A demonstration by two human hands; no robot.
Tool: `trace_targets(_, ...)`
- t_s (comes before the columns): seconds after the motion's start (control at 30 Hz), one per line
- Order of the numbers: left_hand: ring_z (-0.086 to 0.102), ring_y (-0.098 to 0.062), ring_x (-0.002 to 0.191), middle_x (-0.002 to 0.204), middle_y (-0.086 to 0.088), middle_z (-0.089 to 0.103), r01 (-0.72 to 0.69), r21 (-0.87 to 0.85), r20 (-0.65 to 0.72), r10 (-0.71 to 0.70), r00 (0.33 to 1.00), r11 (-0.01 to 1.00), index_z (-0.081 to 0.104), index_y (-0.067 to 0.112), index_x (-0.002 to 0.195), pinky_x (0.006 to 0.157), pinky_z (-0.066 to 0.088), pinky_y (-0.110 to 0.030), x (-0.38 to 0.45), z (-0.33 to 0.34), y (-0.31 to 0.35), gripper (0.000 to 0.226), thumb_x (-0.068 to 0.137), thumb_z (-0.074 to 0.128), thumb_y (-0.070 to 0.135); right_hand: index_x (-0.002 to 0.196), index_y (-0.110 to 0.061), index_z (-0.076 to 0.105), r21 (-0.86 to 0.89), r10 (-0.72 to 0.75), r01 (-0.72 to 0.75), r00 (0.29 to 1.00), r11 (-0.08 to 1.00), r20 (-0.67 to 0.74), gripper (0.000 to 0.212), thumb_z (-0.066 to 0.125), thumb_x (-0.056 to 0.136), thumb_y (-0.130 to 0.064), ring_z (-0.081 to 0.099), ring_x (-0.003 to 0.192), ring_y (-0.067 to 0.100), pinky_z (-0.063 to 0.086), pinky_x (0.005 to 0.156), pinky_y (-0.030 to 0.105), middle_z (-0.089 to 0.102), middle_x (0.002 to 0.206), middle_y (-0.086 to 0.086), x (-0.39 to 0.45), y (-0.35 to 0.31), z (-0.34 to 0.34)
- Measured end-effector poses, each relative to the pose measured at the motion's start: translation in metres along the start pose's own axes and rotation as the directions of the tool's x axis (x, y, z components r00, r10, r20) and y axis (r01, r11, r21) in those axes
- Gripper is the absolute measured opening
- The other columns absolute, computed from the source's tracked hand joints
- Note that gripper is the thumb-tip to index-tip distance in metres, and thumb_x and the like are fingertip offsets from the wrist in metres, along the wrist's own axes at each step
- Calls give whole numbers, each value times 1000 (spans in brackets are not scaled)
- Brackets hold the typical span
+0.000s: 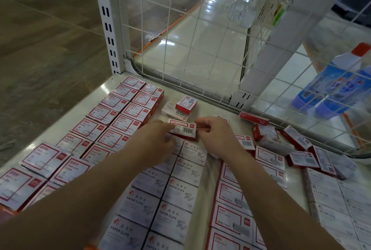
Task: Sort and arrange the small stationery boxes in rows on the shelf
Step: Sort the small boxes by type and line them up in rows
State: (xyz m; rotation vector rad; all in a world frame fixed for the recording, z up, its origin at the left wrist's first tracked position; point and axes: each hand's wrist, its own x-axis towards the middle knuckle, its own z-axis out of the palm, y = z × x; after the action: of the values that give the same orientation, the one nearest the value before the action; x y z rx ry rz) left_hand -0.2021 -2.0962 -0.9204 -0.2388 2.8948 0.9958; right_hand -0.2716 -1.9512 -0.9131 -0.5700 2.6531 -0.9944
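Observation:
Both hands meet at the middle of the white shelf point(210, 107). My left hand point(154, 141) and my right hand point(216, 131) hold one small red-and-white barcode box point(183, 129) between them, just above the rows. Red-bordered paper clip boxes point(112, 117) lie in two rows at the left. White paper clip boxes point(180, 189) form rows under my forearms. Red-bordered staple boxes point(230, 199) run in a row to their right. Two loose boxes point(185, 105) sit stacked behind the hands.
Several loose boxes point(301, 149) lie jumbled at the right near the wire mesh back point(200, 49). White staples boxes point(331, 199) sit at the far right. Blue bottles point(331, 89) stand behind the mesh. A slotted upright post point(108, 21) marks the left rear corner.

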Motion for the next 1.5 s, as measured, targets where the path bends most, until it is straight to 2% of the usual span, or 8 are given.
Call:
trace_targets(0.13, 51, -11, 101, 126, 2, 51, 24, 28, -42, -23, 999, 999, 51, 18, 129, 82, 44, -23, -3, 1, -1, 35, 96, 43, 22, 116, -7, 62, -63, 12, -10, 999, 998, 38, 30, 60, 87, -9, 58, 97, 10, 46, 85, 22, 64, 113, 6, 2, -1, -4)
trace_targets(0.27, 51, -12, 105, 126, 2, 51, 41, 69, -124, -33, 992, 997, 52, 18, 127, 84, 45, -24, -6, 2, 1, 33, 95, 44, 24, 118, -8, 60, -111, 63, -54, 995, 992, 77, 36, 67, 83, -13, 57, 96, 11, 44, 82, 21, 63, 114, 5, 5, -6, -5)
trace_targets(0.57, 42, -9, 112, 124, 7, 46, -94, 314, -118, 137, 984, 945, 51, 22, 126, 79, 35, -16, -17, 4, 7, 35, 97, 36, 32, 112, -14, 63, -230, 95, -65, 988, 971, 125, 28, 65, 84, -11, 62, 99, 14, 50, 88, 29, 66, 108, 3, 10, -8, 1)
trace_targets(0.73, 42, -9, 110, 123, 6, 45, -71, 281, -94, 101, 990, 957, 53, 21, 125, 76, 33, -16, -21, 4, 8, 34, 97, 37, 30, 116, -16, 61, -209, 33, -13, 995, 978, 92, 29, 61, 87, -14, 56, 96, 8, 40, 77, 18, 63, 113, 1, 8, -5, -1)
trace_targets(1.07, 45, -17, 114, 127, 1, 45, 80, 214, -25, -76, 997, 974, 52, 15, 126, 97, 43, -36, -27, 6, 28, 36, 93, 47, 27, 120, -14, 59, -151, 1, -16, 995, 988, -101, 35, 63, 86, -17, 59, 103, 12, 47, 85, 19, 61, 117, 1, -16, 4, -20)
trace_targets(1.27, 47, -14, 115, 132, 4, 45, 30, 79, -38, -27, 999, 996, 47, 20, 133, 94, 43, -27, -49, 8, 43, 39, 94, 45, 24, 117, -15, 60, -30, 39, -46, 980, 998, -196, 30, 61, 87, -18, 57, 89, 3, 43, 69, 6, 62, 107, -7, -52, 9, -49)
trace_targets(1.37, 49, -15, 116, 133, 3, 47, 38, 7, -18, -38, 999, 999, 46, 20, 134, 96, 43, -29, -57, 16, 56, 40, 94, 46, 22, 113, -16, 62, -18, 61, -66, 973, 998, -224, 28, 63, 85, -20, 60, 85, 6, 51, 78, 20, 66, 103, -2, -73, 16, -61)
trace_targets(1.5, 51, -15, 114, 129, 3, 52, 31, 0, 10, -31, 999, 1000, 45, 25, 134, 97, 45, -33, -68, 30, 76, 40, 94, 46, 27, 112, -19, 62, -27, 102, -111, 968, 993, -229, 30, 64, 84, -26, 59, 87, 6, 47, 79, 17, 64, 101, -4, -101, 27, -72)
